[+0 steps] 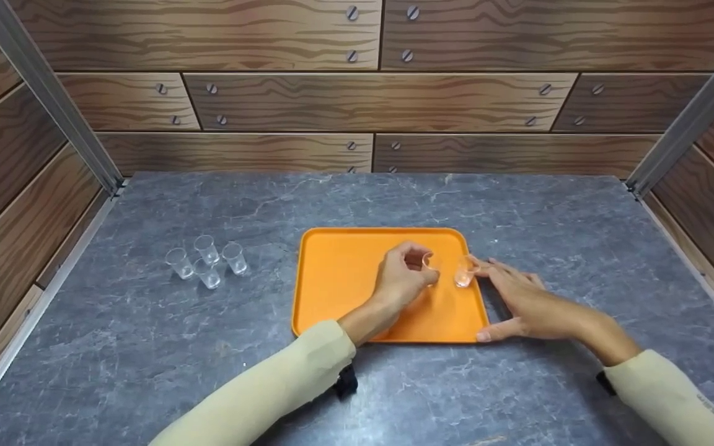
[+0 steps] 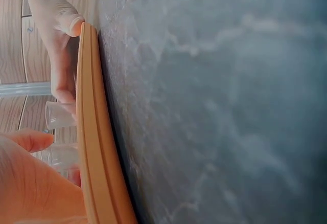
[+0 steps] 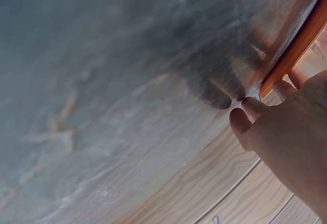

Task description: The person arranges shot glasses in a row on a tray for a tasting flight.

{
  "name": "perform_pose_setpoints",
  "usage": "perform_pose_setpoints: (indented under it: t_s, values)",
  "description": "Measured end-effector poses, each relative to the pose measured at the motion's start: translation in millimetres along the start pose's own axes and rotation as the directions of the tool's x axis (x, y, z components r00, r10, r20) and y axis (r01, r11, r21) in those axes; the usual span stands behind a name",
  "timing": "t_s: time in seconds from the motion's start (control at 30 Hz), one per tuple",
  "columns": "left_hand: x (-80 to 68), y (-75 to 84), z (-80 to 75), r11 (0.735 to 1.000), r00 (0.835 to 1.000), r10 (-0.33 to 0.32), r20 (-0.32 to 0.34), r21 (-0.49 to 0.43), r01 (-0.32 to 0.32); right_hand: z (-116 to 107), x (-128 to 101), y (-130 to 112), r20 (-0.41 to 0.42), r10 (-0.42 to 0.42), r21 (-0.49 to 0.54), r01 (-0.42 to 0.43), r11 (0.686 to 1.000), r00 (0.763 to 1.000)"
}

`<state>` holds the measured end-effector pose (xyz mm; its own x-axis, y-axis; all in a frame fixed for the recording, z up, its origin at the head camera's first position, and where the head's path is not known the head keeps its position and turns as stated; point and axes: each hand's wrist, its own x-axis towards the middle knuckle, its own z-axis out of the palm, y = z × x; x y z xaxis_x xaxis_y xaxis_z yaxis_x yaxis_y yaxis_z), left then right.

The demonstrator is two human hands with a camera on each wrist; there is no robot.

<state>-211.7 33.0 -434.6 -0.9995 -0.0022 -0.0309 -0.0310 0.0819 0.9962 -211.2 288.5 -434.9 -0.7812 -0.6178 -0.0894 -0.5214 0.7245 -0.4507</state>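
My left hand (image 1: pixel 397 275) reaches over the right half of an orange tray (image 1: pixel 338 279), pinching a small clear shot glass (image 1: pixel 433 262) between thumb and fingers. Close to its right, a second shot glass (image 1: pixel 463 274) stands upright near the tray's right edge. My right hand (image 1: pixel 521 300) lies along that edge with its fingers extended, index fingertip right at the second glass and thumb at the tray's near right corner. In the left wrist view the pinched glass (image 2: pixel 61 156) is partly hidden by the fingers. The right wrist view shows the right hand (image 3: pixel 291 127) beside the tray rim (image 3: pixel 294 50).
Several more clear shot glasses (image 1: pixel 207 275) stand grouped on the grey marbled table (image 1: pixel 245 207), left of the tray. Wood-patterned panels (image 1: pixel 270 102) enclose the back and sides, with metal posts (image 1: pixel 53 93) at the rear corners.
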Motion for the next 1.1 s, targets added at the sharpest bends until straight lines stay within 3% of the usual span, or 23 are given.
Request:
perform_pose_setpoints:
  t_s: [0.3, 0.7, 1.1]
  values:
    - [1.3, -0.6, 2.7, 1.0, 1.0, 0.009, 0.004, 0.013, -0.009, -1.4, 0.2, -1.0, 0.013, 0.023, 0.005, -0.023, 1.0, 1.0]
    - [0.3, -1.6, 5.3, 0.999, 1.0, 0.016, 0.0, 0.051, -0.016, 0.8, -1.3, 0.4, -0.034, -0.053, 0.007, 0.053, 0.999, 0.998]
    - [-5.1, -0.8, -3.4, 0.998, 1.0, -0.003, -0.001, 0.055, 0.003, -0.3, -0.8, 0.1, -0.018, -0.033, 0.01, 0.033, 0.999, 0.999]
